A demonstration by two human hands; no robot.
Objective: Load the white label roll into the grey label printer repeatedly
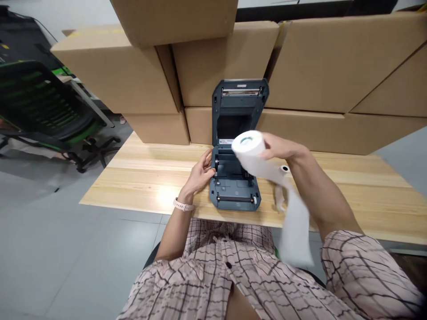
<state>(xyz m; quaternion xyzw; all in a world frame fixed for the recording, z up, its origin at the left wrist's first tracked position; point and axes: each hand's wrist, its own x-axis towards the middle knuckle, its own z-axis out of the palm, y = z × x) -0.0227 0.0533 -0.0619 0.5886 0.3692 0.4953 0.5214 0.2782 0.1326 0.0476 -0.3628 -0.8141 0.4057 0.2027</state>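
Note:
A dark grey label printer (235, 189) stands on the wooden table with its lid (237, 104) raised, showing the roller and the inner bay. My left hand (201, 171) rests against the printer's left side, fingers spread along its edge. Above the bay's right part, my right hand (279, 146) grips a white paper roll (248, 144) with a green-edged core. From the roll a long loose strip of paper (295, 222) hangs over the table's front edge, blurred by motion. Behind it, a small roll with a dark core (284, 169) lies near my right wrist.
Stacked cardboard boxes (307, 66) line the back of the table (133, 178), close behind the raised lid. One more box (180, 20) juts forward at the top. An office chair (43, 106) stands on the floor at left.

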